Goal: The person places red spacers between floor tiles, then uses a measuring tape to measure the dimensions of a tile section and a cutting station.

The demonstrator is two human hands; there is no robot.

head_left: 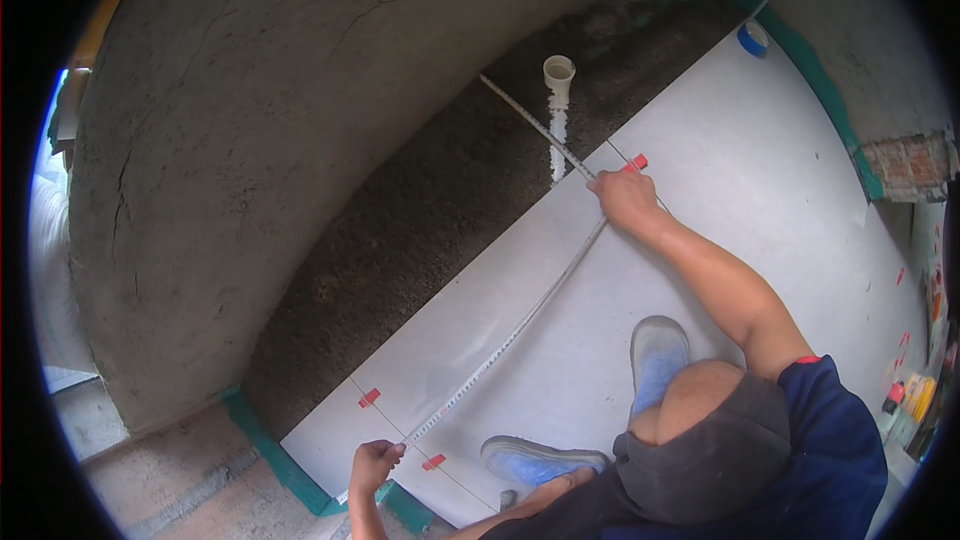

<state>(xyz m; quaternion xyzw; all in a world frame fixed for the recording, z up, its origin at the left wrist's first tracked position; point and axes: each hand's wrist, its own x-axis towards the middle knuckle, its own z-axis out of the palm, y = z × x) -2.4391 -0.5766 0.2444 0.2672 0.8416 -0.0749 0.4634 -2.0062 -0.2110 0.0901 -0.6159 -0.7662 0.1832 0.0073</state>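
Observation:
A pale measuring tape [508, 342] stretches in a shallow bend over the white floor tiles [540, 380]. Its near end passes into my left hand [376, 464], whose fingers are closed on the strip at the lower left. My right hand [626, 200] pinches the same tape beside the tiles' far edge. Beyond that hand the strip runs across the dark bare bed [400, 210] toward the grey wall. A red tile clip [637, 163] sits right by my right hand; other red clips [370, 398] [433, 462] stand in joints near my left hand. No tape case shows.
A white pipe socket [559, 68] rises from the dark bed, close to the tape. At the far right corner lies a blue ring-shaped roll [752, 39]. Green coating [820, 80] lines the wall foot. My blue shoes [535, 460] rest on the tiles; tools [912, 398] crowd the right edge.

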